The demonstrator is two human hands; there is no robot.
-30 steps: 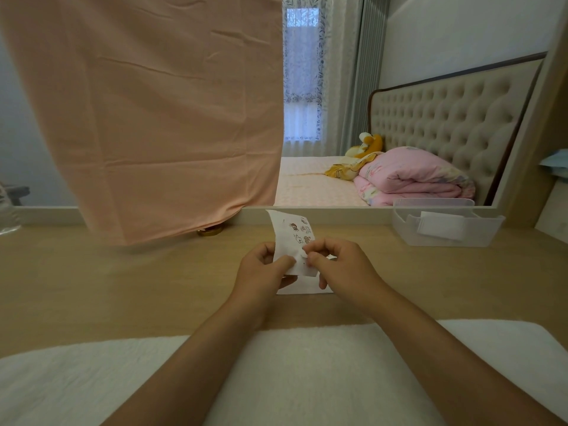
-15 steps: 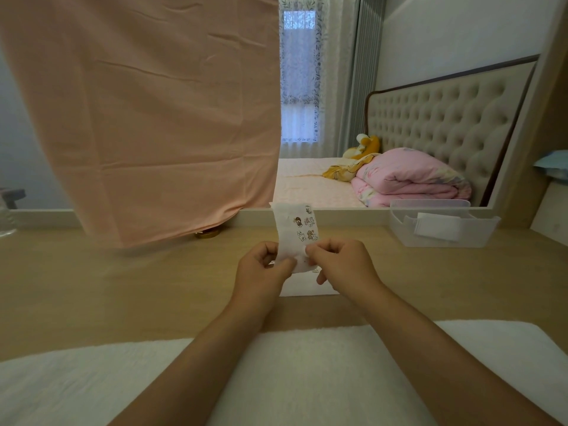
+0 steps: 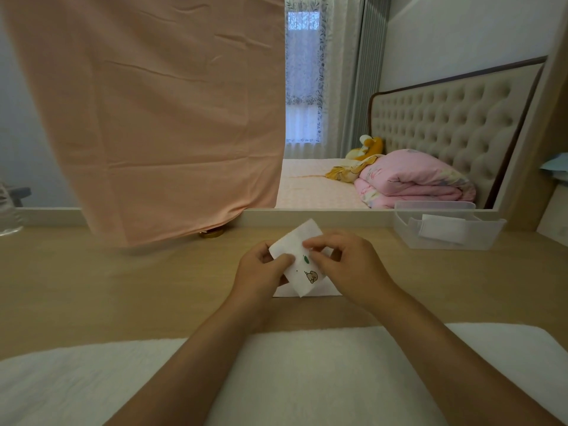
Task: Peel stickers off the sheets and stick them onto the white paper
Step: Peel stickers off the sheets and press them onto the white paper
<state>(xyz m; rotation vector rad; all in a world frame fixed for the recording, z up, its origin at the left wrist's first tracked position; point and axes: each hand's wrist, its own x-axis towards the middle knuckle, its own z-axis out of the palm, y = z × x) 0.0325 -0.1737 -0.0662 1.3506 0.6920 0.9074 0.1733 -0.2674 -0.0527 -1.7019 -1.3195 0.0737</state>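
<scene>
Hands have brought the sticker sheet (image 3: 296,244) down. Half a second back it stood nearly upright, top toward the mirror (image 3: 338,186); now it lies flatter and turned on the diagonal, held just above the white paper (image 3: 325,291) on the tabletop (image 3: 123,287). I read that as settling in to peel; the strip of paper that shows is bare.

The left hand (image 3: 261,272) pinches the sheet's left edge, thumb on top and fingers curled beneath. The right hand (image 3: 344,265) has its thumb and forefinger closed on a spot near the sheet's middle, seemingly picking at a sticker's edge. Whether anything has lifted is too small to tell.

One corner points away toward the mirror and the opposite corner back at the person. The long axis, as best I can judge, runs from far left to near right. A cartoon sticker (image 3: 311,276) sits by the near corner.
</scene>
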